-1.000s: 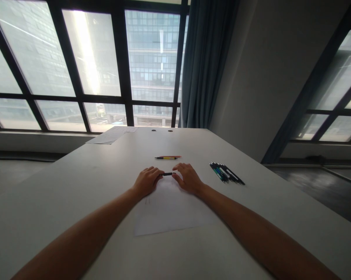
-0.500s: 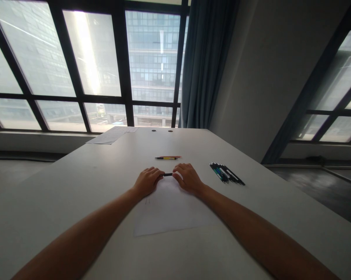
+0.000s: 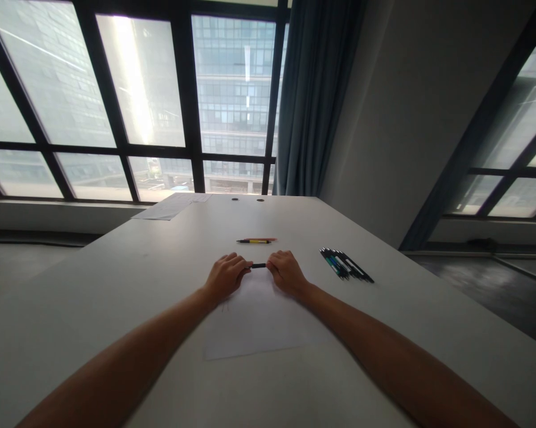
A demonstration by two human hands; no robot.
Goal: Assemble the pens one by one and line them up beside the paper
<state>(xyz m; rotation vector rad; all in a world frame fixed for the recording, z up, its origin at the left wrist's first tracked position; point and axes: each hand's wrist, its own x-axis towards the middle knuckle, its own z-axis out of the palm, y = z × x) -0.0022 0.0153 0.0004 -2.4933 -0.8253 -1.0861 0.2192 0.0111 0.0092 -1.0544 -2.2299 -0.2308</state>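
A dark pen point(image 3: 259, 266) is held level between my two hands, over the far end of a white sheet of paper point(image 3: 254, 333). My left hand point(image 3: 227, 277) is closed on the pen's left end, and my right hand point(image 3: 288, 273) grips its right end. Only the middle of the pen shows; the fingers hide both ends. A few short pen strokes point(image 3: 225, 306) mark the paper's left side, close to my left wrist. My forearms cover part of the paper's edges.
Beyond my hands lie a yellow-and-black pen point(image 3: 254, 241) and a reddish one point(image 3: 270, 239). Several dark and teal pens point(image 3: 346, 265) lie in a row to the right. Other paper sheets point(image 3: 165, 208) rest at the far left of the white table point(image 3: 116, 285).
My right hand has closed more tightly and shifted slightly right along the pen, so a bit more of its dark barrel shows. My left hand has hardly moved.
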